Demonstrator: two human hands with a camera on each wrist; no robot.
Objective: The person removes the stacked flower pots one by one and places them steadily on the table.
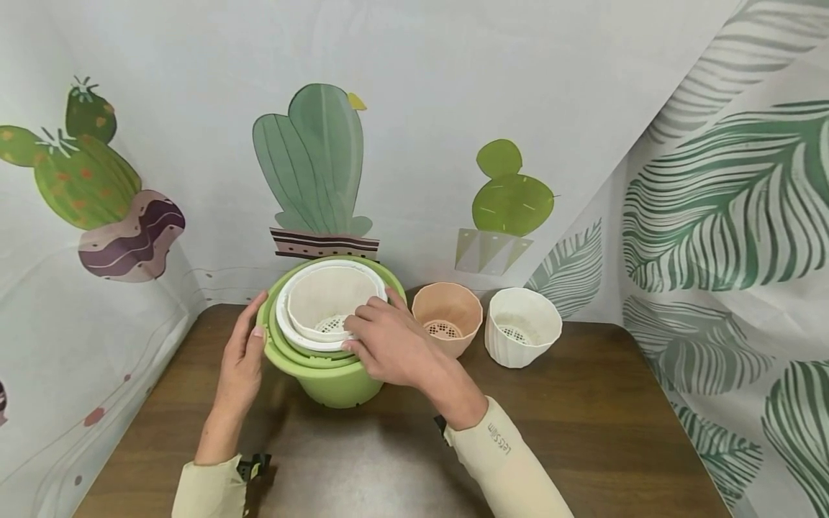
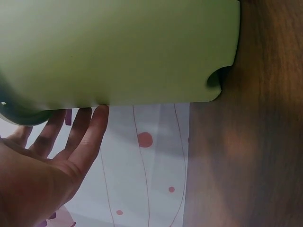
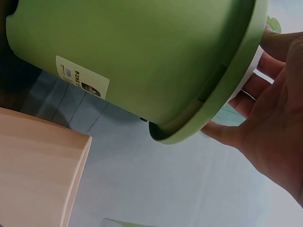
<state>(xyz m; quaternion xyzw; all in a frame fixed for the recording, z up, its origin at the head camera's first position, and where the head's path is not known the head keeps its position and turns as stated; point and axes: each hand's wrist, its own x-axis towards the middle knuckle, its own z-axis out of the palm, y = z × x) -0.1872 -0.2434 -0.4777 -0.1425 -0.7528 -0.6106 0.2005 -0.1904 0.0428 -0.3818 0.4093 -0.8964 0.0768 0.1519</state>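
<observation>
A large green flower pot stands at the back of the table, with smaller pots nested inside. Among these are a white pot with a wide rim and an innermost off-white pot with a perforated bottom. My left hand rests against the green pot's left side, its fairly straight fingers touching the wall below the rim. At the right front of the nest, my right hand holds the white pot's rim with bent fingers and thumb. The fingertips' exact hold is partly hidden.
To the right of the nest stand a peach pot and a white fluted pot, both upright. A patterned cloth hangs behind and beside the brown wooden table. The green pot carries a label.
</observation>
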